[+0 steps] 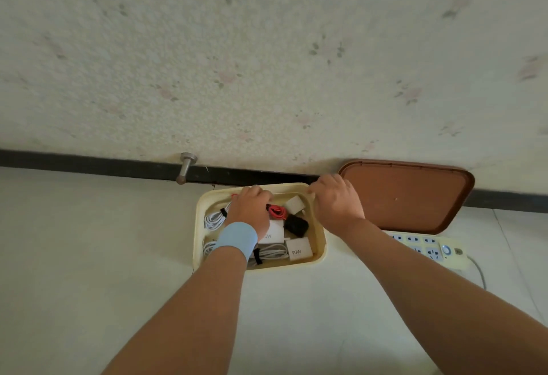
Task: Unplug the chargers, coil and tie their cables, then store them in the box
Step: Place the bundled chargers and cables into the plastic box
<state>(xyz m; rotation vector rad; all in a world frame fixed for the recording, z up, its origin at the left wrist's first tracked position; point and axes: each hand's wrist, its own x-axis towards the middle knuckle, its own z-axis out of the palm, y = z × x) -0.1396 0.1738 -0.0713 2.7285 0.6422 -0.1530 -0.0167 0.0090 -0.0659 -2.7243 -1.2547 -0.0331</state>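
Observation:
A cream plastic box [321, 241] lies on the pale floor against the wall. Inside it are white chargers, one marked 90W [299, 251], a small white plug [294, 204], a black charger [296, 225], a red coiled cable [277, 211] and white coiled cables tied with black straps [213, 220]. My left hand [250, 211], with a light blue wristband, is down in the box with curled fingers over the red cable; what it holds is hidden. My right hand [336, 202] grips the box's far right rim.
A brown lid [415, 194] leans against the wall right of the box. A white power strip [430, 248] with its cord lies on the floor at the right. A metal door stopper [186, 167] sticks out from the black skirting board on the left.

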